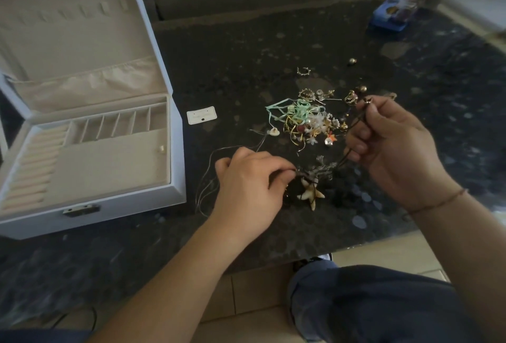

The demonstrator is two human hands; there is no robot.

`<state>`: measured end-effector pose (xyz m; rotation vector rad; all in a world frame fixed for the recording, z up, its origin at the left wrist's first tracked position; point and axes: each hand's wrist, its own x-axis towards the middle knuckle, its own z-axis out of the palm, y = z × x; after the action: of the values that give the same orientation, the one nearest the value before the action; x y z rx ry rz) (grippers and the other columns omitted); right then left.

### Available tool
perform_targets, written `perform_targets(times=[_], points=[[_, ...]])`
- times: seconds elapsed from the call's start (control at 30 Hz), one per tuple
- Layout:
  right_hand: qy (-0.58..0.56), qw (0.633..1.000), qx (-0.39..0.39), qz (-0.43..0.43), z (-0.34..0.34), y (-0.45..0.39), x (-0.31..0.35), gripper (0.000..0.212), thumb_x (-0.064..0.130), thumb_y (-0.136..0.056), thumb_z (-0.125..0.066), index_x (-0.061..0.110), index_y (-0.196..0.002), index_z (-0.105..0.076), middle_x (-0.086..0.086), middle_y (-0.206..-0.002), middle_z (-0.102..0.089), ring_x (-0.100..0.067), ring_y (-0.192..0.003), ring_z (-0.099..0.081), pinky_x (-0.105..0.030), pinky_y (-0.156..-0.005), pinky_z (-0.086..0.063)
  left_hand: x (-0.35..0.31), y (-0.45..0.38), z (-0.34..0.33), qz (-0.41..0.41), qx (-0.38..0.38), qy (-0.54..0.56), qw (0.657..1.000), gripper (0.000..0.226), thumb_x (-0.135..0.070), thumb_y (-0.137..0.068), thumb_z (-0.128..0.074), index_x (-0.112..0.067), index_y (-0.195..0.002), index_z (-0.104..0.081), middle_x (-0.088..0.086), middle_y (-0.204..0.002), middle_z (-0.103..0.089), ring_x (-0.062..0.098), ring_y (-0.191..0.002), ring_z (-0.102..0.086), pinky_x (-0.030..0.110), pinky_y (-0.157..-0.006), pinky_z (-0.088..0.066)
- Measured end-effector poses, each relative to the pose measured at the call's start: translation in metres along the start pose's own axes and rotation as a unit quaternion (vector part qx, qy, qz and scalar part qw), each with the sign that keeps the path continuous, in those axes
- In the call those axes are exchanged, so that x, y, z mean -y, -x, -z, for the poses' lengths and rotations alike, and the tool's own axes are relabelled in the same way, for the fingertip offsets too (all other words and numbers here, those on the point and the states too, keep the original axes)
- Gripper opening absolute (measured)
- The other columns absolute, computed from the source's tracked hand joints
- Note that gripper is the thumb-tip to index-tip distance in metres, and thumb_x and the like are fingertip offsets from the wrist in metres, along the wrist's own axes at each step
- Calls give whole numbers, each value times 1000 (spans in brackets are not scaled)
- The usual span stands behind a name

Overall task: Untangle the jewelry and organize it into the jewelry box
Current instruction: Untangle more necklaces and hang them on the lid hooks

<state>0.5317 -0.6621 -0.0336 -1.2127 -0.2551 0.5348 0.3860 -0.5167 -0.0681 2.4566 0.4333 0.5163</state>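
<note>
My left hand (246,192) pinches the dark cord (353,148) right where it knots up beside the starfish pendant (312,192), which lies on the tabletop (246,55) just this side of the jewelry pile (306,120). My right hand (394,151) is curled round the same cord higher up, its beaded end sticking out above my fingers (356,148). The cord runs taut between the two hands, and a clear beaded strand (323,167) is caught in it near the starfish.

I think the thing to do here is slacken off, not pull: tension will only tighten the snarl. I'd hold the knot still with my left and feed the free end back through with my right, easing the clear strand off as it loosens.

A thin silvery chain (210,175) trails left of my left hand; I should keep it apart from the pile. Beyond, left of the pile, the jewelry box (175,151) stands open, its tray nearly bare.
</note>
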Motion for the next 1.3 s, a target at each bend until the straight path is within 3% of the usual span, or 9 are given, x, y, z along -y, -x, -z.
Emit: perform_targets(times=[0.07, 0.13, 0.23, 0.33, 0.4, 0.57, 0.8, 1.03, 1.3], points=[[21, 1000, -23, 1, -2, -1, -4, 23, 12, -104, -39, 16, -87, -55, -1, -61, -42, -16, -53, -39, -28, -49, -36, 0, 1, 9, 13, 3, 67, 998, 9, -30, -91, -69, -33, -96, -77, -25, -86, -68, 6, -96, -59, 40, -92, -43], [59, 996, -63, -11, -6, -2, -6, 16, 11, -102, -46, 15, -94, -59, -3, -70, -56, -17, -59, -51, -30, -56, -46, -2, 1, 17, 26, 15, 122, 992, 11, -26, -92, -68, -30, -96, -77, -25, -85, -69, 0, -90, -64, 19, -84, -48], [257, 956, -143, -1, -7, 1, -11, 23, 19, -94, -61, 22, -117, -60, 3, -108, -64, -16, -90, -64, -31, -78, -53, -2, 1, 26, 39, 19, 166, 985, 13, -21, -92, -67, -31, -93, -77, -22, -83, -72, -5, -87, -65, 7, -74, -47], [453, 858, -126, 207, -17, 19, -15, 26, 24, -87, -67, 28, -113, -65, 10, -110, -54, -18, -99, -58, -36, -84, -52, 0, 1, 31, 52, 16, 202, 978, 19, -20, -93, -66, -38, -90, -72, -24, -87, -72, -4, -86, -67, 13, -76, -52], [465, 836, -41, 290, -27, 30, -17, 16, 26, -87, -66, 25, -102, -72, 11, -100, -57, -14, -93, -57, -37, -80, -50, 1, 0, 34, 70, 14, 232, 970, 20, -19, -93, -65, -37, -91, -72, -20, -89, -73, 1, -90, -68, 23, -83, -55], [469, 836, 118, 258, -40, 37, -22, 17, 35, -89, -65, 26, -100, -74, 19, -93, -63, 0, -85, -58, -14, -74, -41, 0, 0, 41, 92, 27, 281, 955, 22, -13, -95, -61, -31, -91, -74, -13, -88, -74, 7, -90, -70, 26, -83, -55], [455, 858, 114, 208, -38, 32, -21, 7, 25, -81, -74, 32, -82, -70, 20, -90, -63, 4, -85, -55, -9, -77, -37, 2, 0, 44, 59, 55, 243, 967, 18, -14, -97, -60, -26, -89, -72, -12, -80, -69, 7, -82, -66, 19, -75, -53], [429, 880, 151, 134, -36, 31, -16, 11, 25, -92, -60, 28, -82, -61, 5, -69, -58, 0, -62, -50, -12, -58, -41, -1, -2, 51, 33, 70, 202, 976, 17, -12, -96, -60, -23, -89, -71, -18, -77, -68, 1, -79, -66, 9, -67, -47], [413, 877, 145, 197, -32, 31, -18, 17, 26, -100, -48, 21, -86, -57, 7, -67, -51, -3, -62, -47, -13, -54, -37, 0, -5, 55, 43, 29, 179, 983, 20, -13, -94, -62, -24, -79, -72, -19, -68, -67, 0, -72, -64, 7, -65, -43]])
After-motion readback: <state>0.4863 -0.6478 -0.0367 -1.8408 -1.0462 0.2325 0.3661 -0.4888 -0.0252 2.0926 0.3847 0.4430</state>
